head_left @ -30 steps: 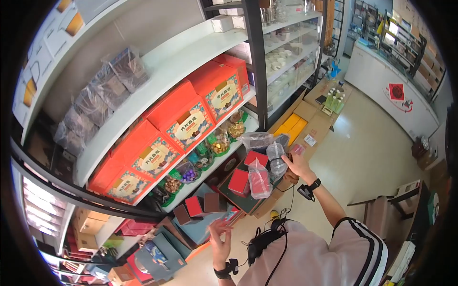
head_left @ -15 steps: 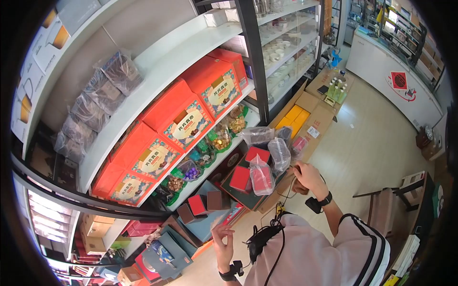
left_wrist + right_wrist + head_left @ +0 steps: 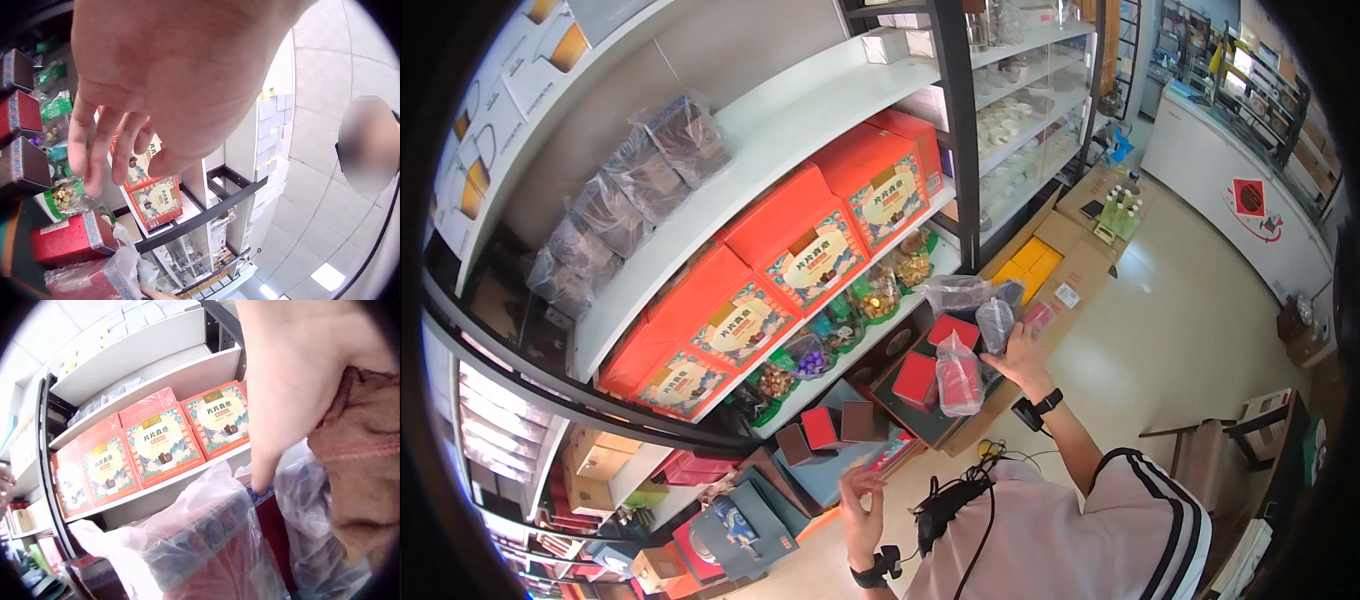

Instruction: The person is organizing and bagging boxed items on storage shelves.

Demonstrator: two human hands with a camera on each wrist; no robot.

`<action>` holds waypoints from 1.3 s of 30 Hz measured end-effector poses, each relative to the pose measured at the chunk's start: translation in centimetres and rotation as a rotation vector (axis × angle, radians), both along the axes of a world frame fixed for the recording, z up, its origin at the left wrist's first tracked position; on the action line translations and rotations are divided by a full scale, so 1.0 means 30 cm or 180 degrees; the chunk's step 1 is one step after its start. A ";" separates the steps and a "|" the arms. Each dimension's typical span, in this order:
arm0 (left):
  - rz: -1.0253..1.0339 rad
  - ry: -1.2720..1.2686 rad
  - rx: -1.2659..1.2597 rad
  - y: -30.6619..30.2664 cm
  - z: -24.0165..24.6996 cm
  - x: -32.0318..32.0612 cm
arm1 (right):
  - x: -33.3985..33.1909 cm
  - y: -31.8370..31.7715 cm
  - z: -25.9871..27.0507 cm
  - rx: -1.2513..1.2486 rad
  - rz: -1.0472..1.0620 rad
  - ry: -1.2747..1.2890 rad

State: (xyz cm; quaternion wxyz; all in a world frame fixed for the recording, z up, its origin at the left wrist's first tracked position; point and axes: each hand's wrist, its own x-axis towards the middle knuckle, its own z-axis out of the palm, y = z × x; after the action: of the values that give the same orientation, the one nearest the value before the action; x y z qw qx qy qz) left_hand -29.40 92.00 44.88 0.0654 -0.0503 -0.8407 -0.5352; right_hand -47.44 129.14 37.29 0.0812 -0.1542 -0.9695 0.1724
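Note:
My right hand [image 3: 1025, 365] reaches over clear plastic-wrapped items [image 3: 996, 325], its thumb beside a bagged red box [image 3: 960, 378]. In the right wrist view a brown cloth [image 3: 369, 456] lies in that hand [image 3: 294, 375]; its fingers are hidden there, and the thumb points down between the bagged box [image 3: 200, 550] and another clear bag [image 3: 303, 506]. My left hand [image 3: 863, 515] hangs in the air near the brown and red boxes [image 3: 821, 428], holding nothing. Its fingers are loosely bent in the left wrist view, where the hand [image 3: 169, 75] covers part of the shelves.
Large red gift boxes [image 3: 815, 255] fill a shelf at the left, with bagged goods [image 3: 875, 295] below. Yellow boxes [image 3: 1027, 268] sit in a carton, and bottles [image 3: 1118, 215] stand farther back. A chest freezer [image 3: 1235, 165] is across the floor.
My right hand has moved forward and left from the near edge, back to the plastic-wrapped items, with its fingers more spread. The left hand has stayed nearly still.

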 end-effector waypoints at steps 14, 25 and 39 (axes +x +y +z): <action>0.0249 -0.0287 0.0030 -0.031 -0.023 0.083 | 0.002 0.051 -0.063 -0.0515 -0.0536 0.0556; -0.0264 -0.0469 0.1402 0.064 0.113 -0.075 | 0.411 0.273 0.221 -0.2396 -0.0608 0.1341; -0.1077 -0.0627 0.2791 0.182 0.307 -0.075 | 0.500 -0.142 0.398 -0.5168 0.1445 0.0764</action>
State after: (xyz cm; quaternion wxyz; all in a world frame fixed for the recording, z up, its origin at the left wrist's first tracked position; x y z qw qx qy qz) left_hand -31.65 97.45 54.09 -0.0876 -0.1031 -0.5179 -0.8447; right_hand -32.44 124.90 49.23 0.0111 0.0528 -0.5375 0.8416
